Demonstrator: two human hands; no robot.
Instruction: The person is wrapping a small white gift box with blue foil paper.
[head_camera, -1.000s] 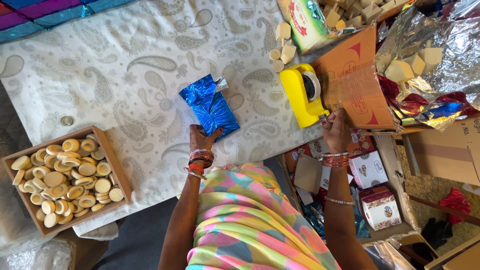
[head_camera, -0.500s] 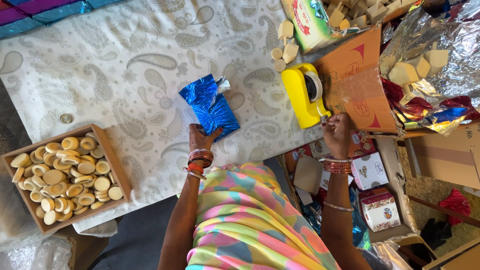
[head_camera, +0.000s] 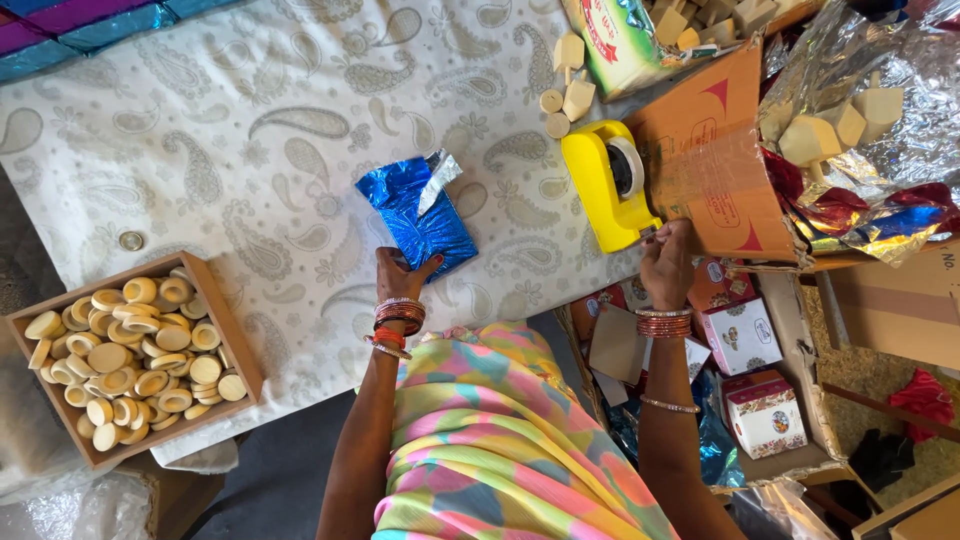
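White paisley-printed cloth covers the desk (head_camera: 250, 130). Left hand (head_camera: 400, 275): fingers pressed on the blue foil-wrapped packet (head_camera: 418, 215), best kept pinned flat. Right hand (head_camera: 667, 265): fingers pinching at the yellow plastic tape dispenser (head_camera: 608, 185); pull tape straight.

We count one blue foil-wrapped packet (head_camera: 418, 215), one yellow tape dispenser (head_camera: 605, 185), one wooden tray (head_camera: 225, 330) holding several dozen round pale discs (head_camera: 130, 360), and two small printed boxes (head_camera: 745, 335) beside the counter (head_camera: 200, 150).

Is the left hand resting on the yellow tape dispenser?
No, the left hand holds the blue foil packet; the right hand is at the yellow tape dispenser.
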